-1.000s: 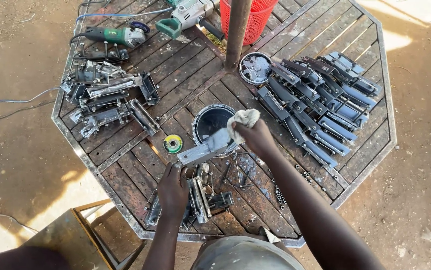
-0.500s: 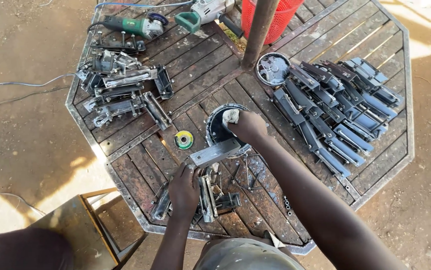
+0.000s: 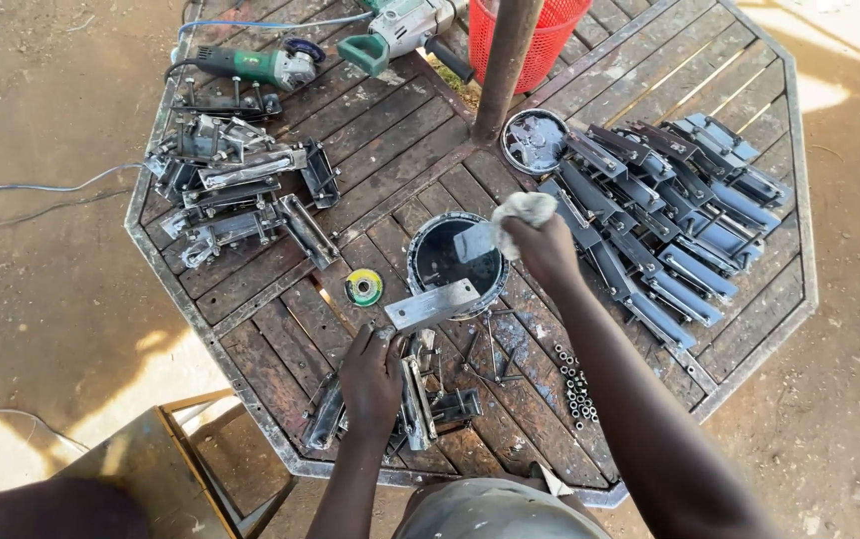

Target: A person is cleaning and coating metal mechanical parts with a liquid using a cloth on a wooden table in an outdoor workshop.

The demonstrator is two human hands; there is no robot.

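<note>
An octagonal table (image 3: 250, 349) of dark wooden slats in a metal frame fills most of the frame, standing outdoors on bare sandy ground with sun patches at the lower left and upper right. A post (image 3: 506, 60) rises through its middle, with a red basket (image 3: 560, 30) beside it at the top.

At centre, the right hand (image 3: 542, 250) is closed on a pale rag (image 3: 522, 212) over a black can (image 3: 455, 268). The left hand (image 3: 372, 377), lower centre, grips the near end of a flat metal bar (image 3: 432, 304) that lies tilted across the can's rim. Below it sit more metal fittings (image 3: 430, 404).

A row of dark painted brackets (image 3: 669, 220) covers the right side, an unpainted pile (image 3: 230, 190) the upper left. A green grinder (image 3: 250, 65) and a drill (image 3: 405, 30) lie along the top edge. A small green-and-yellow disc (image 3: 363, 287) lies left of the can; nuts (image 3: 574, 384) are scattered at lower right. A yellowish stool frame (image 3: 180, 449) stands at the lower left.
</note>
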